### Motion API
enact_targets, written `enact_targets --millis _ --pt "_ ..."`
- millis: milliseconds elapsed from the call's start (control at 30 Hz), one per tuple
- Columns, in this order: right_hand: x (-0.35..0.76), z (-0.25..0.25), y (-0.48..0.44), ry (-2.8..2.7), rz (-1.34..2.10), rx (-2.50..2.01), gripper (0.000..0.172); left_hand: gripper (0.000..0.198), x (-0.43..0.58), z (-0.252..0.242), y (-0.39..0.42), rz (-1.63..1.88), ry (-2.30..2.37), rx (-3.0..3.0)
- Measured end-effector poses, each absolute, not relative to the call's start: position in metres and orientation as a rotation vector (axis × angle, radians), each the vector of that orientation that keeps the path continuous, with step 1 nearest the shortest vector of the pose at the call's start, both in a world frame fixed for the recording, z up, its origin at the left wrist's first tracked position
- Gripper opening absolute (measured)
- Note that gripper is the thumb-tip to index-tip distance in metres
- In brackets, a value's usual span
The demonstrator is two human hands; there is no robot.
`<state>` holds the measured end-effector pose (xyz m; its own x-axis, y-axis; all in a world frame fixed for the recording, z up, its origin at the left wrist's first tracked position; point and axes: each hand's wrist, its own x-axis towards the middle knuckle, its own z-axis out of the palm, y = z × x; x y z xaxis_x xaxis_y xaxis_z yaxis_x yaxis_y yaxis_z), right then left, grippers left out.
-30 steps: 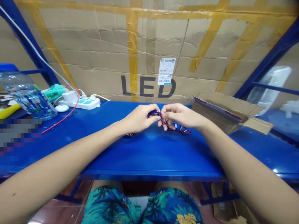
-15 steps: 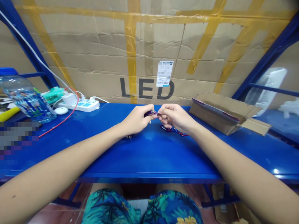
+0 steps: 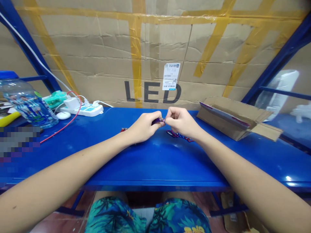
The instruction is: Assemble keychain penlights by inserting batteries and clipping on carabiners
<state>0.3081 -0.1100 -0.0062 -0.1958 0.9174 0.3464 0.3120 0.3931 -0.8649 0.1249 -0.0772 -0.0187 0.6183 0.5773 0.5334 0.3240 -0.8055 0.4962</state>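
My left hand (image 3: pixel 147 125) is closed around a small purple piece (image 3: pixel 156 121) with a shiny metal end, too small and covered to name exactly. Against that metal end, my right hand (image 3: pixel 179 121) is held in a pinch. Whatever lies between its fingers is mostly hidden. Below the right hand, a row of red and blue carabiners (image 3: pixel 181 137) lies on the blue table (image 3: pixel 155 161), partly covered by the wrist. A small red item (image 3: pixel 123 129) with metal on it shows behind my left forearm.
At right stands an open cardboard box (image 3: pixel 223 121). A white power strip (image 3: pixel 89 110) with plugs, a red cable (image 3: pixel 73 120) and a plastic bottle (image 3: pixel 29 103) are at left. A large taped carton (image 3: pixel 102 48) rises behind the table.
My right hand's fingers have curled in more tightly beside the purple piece. My left hand has turned and shifted slightly, and the red item behind the left forearm has come into view.
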Motion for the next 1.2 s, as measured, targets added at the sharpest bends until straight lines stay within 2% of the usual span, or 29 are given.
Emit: enact_targets --millis 67,167,267,533,700,833,1000,1200 --pt "0.310 -0.005 -0.109 -1.736 0.762 -1.084 0.012 0.018 0.124 -0.016 -0.078 0.981 0.723 2.466" --pt "0.315 -0.003 -0.107 -1.755 0.654 -1.077 0.011 0.033 0.120 -0.009 -0.078 0.954 0.758 2.448" --pt "0.318 -0.002 -0.105 -1.773 0.588 -1.090 0.011 0.022 0.117 -0.004 -0.077 0.962 0.829 2.586" --pt "0.316 -0.008 -0.104 -1.872 0.481 -1.160 0.009 0.023 0.119 -0.011 -0.072 1.198 0.698 3.003" --pt "0.316 -0.010 -0.105 -1.909 0.425 -1.203 0.009 0.027 0.119 -0.012 -0.073 1.108 0.713 3.152" --pt "0.318 -0.009 -0.105 -1.936 0.360 -1.202 0.009 0.023 0.118 -0.011 -0.071 1.017 0.848 3.145" --pt "0.327 -0.006 -0.098 -1.755 0.563 -1.230 0.012 0.018 0.108 -0.007 -0.054 1.040 0.955 2.829" --pt "0.336 -0.004 -0.090 -1.626 0.874 -1.209 0.017 0.010 0.099 -0.005 -0.038 1.284 0.958 2.541"
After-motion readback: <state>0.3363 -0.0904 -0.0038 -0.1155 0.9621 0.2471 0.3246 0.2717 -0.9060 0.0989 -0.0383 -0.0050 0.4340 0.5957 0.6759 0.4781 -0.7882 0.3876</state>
